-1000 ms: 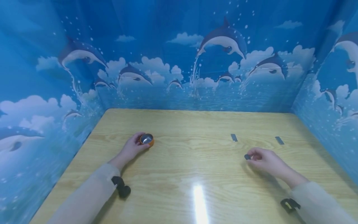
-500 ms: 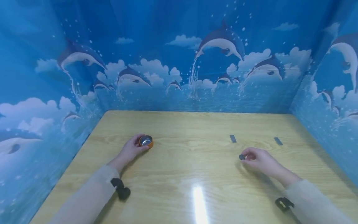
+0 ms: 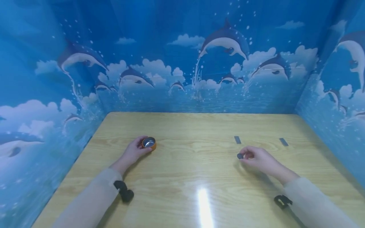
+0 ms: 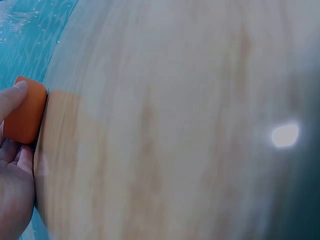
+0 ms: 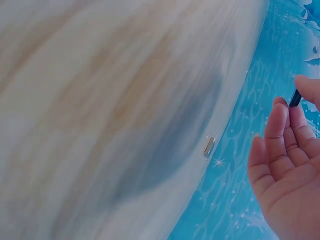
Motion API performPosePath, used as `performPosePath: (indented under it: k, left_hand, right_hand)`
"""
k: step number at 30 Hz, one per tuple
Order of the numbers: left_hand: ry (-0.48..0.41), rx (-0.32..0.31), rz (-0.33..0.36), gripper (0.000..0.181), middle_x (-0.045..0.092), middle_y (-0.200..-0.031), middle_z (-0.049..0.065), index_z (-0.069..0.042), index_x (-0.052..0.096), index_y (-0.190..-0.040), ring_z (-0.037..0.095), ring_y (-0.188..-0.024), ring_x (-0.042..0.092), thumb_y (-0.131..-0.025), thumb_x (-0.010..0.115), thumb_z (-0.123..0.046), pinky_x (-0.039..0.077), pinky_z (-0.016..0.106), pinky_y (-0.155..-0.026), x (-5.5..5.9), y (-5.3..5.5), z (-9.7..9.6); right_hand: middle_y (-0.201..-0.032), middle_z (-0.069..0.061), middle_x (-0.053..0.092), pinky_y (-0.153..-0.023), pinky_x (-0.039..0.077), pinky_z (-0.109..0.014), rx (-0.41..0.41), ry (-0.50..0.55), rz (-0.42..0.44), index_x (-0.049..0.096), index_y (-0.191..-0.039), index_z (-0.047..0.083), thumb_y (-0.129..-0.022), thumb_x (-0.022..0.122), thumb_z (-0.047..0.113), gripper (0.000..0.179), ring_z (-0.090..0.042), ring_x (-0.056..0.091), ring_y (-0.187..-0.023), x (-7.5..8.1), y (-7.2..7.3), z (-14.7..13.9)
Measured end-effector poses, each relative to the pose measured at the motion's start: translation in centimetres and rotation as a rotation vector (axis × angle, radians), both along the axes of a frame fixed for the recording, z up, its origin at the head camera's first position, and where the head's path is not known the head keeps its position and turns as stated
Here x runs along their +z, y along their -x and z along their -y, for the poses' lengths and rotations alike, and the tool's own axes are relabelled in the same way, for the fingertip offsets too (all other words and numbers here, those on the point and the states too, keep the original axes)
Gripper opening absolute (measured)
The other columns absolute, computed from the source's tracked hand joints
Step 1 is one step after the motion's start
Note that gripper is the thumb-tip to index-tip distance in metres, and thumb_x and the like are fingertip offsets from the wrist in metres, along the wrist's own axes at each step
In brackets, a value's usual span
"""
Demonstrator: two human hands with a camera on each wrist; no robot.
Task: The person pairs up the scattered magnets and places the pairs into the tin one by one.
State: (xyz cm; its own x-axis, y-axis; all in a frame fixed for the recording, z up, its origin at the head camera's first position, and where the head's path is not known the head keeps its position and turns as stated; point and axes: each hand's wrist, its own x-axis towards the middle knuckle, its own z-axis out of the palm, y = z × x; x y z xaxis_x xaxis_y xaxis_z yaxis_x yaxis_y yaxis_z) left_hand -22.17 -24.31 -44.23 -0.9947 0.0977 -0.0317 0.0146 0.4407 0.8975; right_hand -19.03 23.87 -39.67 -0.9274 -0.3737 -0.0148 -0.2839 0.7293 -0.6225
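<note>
Both hands are engaged. The left hand grips a small orange cup, thumb on the near side and fingers on the far side; the cup's mouth faces upward, showing a shiny metallic interior. Whether its base touches the bench cannot be told. The right hand pinches a small dark disc between thumb and fingertips, well apart from the cup; the disc sits at the side of that hand facing the left hand. Two flat grey pieces lie on the bench: one grey piece just beyond the right fingertips, a second piece beyond the right hand and farther to its right. Past both hands, a blue dolphin-print backdrop borders the bench.
</note>
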Motion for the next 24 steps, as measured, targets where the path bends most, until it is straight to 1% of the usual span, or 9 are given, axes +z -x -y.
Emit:
performPosePath:
  k: [5, 13, 19, 24]
  left_hand:
    - [0.021, 0.005, -0.004, 0.065, 0.037, -0.139, 0.026, 0.003, 0.035, -0.138, 0.038, -0.128, 0.037, -0.085, 0.069, -0.013, 0.032, 0.045, -0.106, 0.4, -0.1, -0.1]
    - [0.01, 0.009, 0.007, 0.066, 0.038, -0.139, 0.025, 0.002, 0.035, -0.138, 0.037, -0.128, 0.037, -0.083, 0.07, -0.013, 0.032, 0.044, -0.106, 0.2, -0.1, -0.2]
    - [0.009, 0.003, 0.011, 0.065, 0.038, -0.139, 0.024, 0.001, 0.035, -0.138, 0.036, -0.128, 0.037, -0.084, 0.069, -0.013, 0.033, 0.044, -0.106, 0.2, -0.1, 0.0]
    - [0.015, -0.001, 0.013, 0.066, 0.037, -0.14, 0.024, 0.001, 0.035, -0.139, 0.036, -0.128, 0.037, -0.085, 0.069, -0.013, 0.032, 0.044, -0.106, 0.2, -0.3, 0.0]
  right_hand:
    - [-0.094, -0.002, 0.063, -0.076, 0.051, -0.034, 0.029, 0.015, 0.004, 0.062, -0.104, 0.001, -0.084, 0.068, 0.015, 0.025, -0.018, 0.058, -0.086, 0.1, 0.3, 0.8]
    - [-0.093, -0.001, 0.063, -0.075, 0.051, -0.034, 0.037, 0.025, 0.028, 0.062, -0.104, 0.003, -0.084, 0.068, 0.014, 0.023, -0.017, 0.057, -0.086, 0.3, 0.7, 2.0]
    - [-0.091, -0.001, 0.062, -0.073, 0.051, -0.03, 0.081, 0.05, 0.018, 0.061, -0.104, 0.002, -0.083, 0.069, 0.013, 0.024, -0.016, 0.057, -0.084, 0.3, 1.0, 3.0]
    - [-0.09, -0.001, 0.062, -0.073, 0.051, -0.029, 0.088, 0.063, 0.023, 0.061, -0.104, 0.001, -0.083, 0.069, 0.011, 0.025, -0.016, 0.057, -0.084, 0.3, 1.3, 3.9]
